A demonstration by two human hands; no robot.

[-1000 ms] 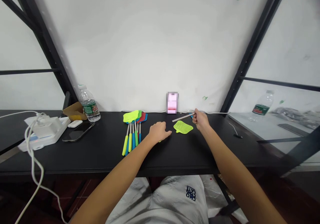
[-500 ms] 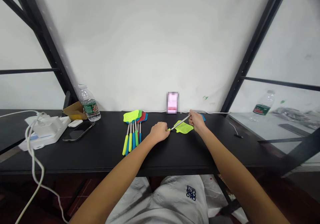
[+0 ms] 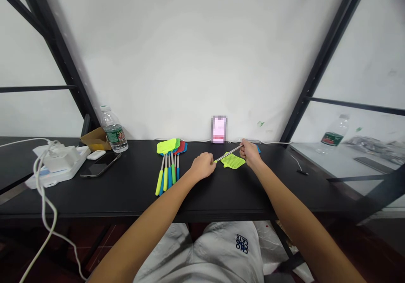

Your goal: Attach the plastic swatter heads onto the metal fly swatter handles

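My left hand is closed around a yellow-green fly swatter handle, mostly hidden in the fist. A thin metal rod runs from the handle's end up to my right hand, which is closed on its far end. Below the rod lies a loose yellow-green fly swatter head, flat on the black table. A blue piece shows partly behind my right hand. Left of my left hand, several fly swatters with yellow, blue, green and red parts lie in a fanned pile.
The black table meets a white wall. On the left are a water bottle, a cardboard box, a dark phone, a white case and a power strip with cables. A lit phone leans against the wall.
My right hand has brought the rod left and down, and its near end now meets the handle in my left hand. My left fingers have closed around the handle.
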